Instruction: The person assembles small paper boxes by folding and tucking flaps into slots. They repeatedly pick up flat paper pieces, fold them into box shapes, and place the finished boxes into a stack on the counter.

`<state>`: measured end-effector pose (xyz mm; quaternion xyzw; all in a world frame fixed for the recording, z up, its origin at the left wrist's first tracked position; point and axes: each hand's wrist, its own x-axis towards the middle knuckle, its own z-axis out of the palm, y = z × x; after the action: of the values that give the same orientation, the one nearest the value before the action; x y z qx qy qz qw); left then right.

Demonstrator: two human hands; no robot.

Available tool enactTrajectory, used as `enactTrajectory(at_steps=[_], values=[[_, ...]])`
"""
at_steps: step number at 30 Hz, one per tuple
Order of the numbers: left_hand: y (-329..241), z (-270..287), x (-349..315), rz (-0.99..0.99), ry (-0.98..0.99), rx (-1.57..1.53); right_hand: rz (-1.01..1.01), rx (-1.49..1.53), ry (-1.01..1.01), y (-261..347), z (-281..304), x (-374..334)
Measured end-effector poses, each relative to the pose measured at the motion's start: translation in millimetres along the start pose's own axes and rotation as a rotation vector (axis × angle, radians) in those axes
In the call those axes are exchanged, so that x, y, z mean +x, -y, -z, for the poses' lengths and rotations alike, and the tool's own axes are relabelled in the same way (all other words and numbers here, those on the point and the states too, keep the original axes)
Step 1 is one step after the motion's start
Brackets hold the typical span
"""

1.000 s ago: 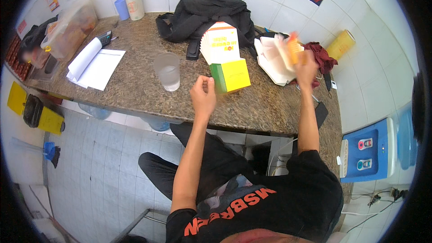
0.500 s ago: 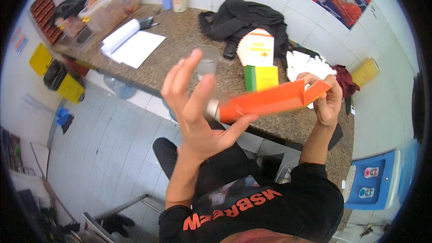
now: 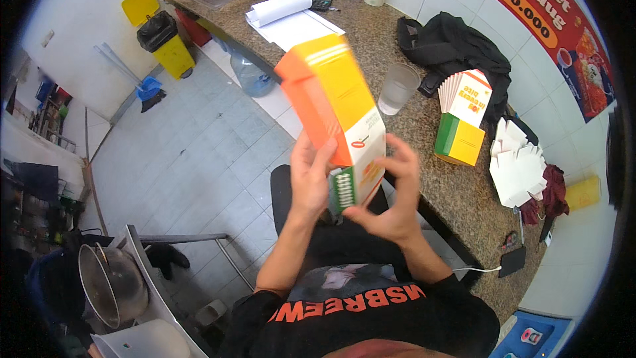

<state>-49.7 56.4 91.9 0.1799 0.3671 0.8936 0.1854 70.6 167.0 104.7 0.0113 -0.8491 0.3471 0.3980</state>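
Note:
A cardboard food box (image 3: 351, 103), orange along one side and yellow, white and green on another, is tilted up in front of me. My left hand (image 3: 311, 176) is closed on its orange side near the lower end, thumb along the panel. On the opposite side, my right hand (image 3: 395, 202) has its fingers curled at the printed panel and its thumb at the green lower end. The inside of the box is hidden. Beyond it on the counter is a stack of similar boxes (image 3: 464, 99), with a green and yellow end toward me.
The granite counter (image 3: 450, 192) holds a clear plastic cup (image 3: 399, 89), a black jacket (image 3: 457, 46), white cut cartons (image 3: 517, 166) and a paper pad (image 3: 298, 26). At left stand a yellow bin (image 3: 173, 53) and a metal pot (image 3: 112, 285) near a rail.
The box has turned from lying sideways to standing tilted up. My left hand, spread open before, now grips it, and my right hand has shifted to its lower end. The view has swung left.

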Motion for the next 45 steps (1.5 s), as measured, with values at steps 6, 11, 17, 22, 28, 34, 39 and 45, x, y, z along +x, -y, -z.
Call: enactTrajectory(at_steps=[6, 11, 17, 22, 28, 34, 39, 45], values=[[12.5, 12.2, -7.3, -0.039, -0.165, -0.116, -0.068, 0.064, 0.079, -16.4, -36.3, -12.9], [19.0, 37.1, -19.1, 0.038, -0.118, 0.083, -0.109, -0.035, 0.006, -32.9, -30.1, -2.4], [-10.3, 38.5, -70.9, 0.076, 0.219, 0.941, -0.034, -0.164, 0.129, -49.2, -17.6, 22.5], [-43.9, 27.4, -59.5, -0.704, -0.092, 1.703, 0.061, -0.185, 0.276, -47.7, -6.8, 42.6], [-54.5, 76.8, -35.4, -0.469, 0.051, 1.786, 0.176, -0.229, 0.236, -43.3, -6.6, 52.4], [-17.3, 64.5, -25.4, -0.892, -0.429, 1.777, -0.244, 0.037, 0.116, -62.5, -34.0, 20.8], [46.6, 80.9, -70.0, -0.906, -0.373, 1.407, -0.415, 0.31, -0.151, -72.1, -73.4, -11.3], [63.8, 66.5, -87.9, -0.266, -0.326, 0.535, 0.004, 0.132, -0.247, -73.8, -97.7, -37.8]])
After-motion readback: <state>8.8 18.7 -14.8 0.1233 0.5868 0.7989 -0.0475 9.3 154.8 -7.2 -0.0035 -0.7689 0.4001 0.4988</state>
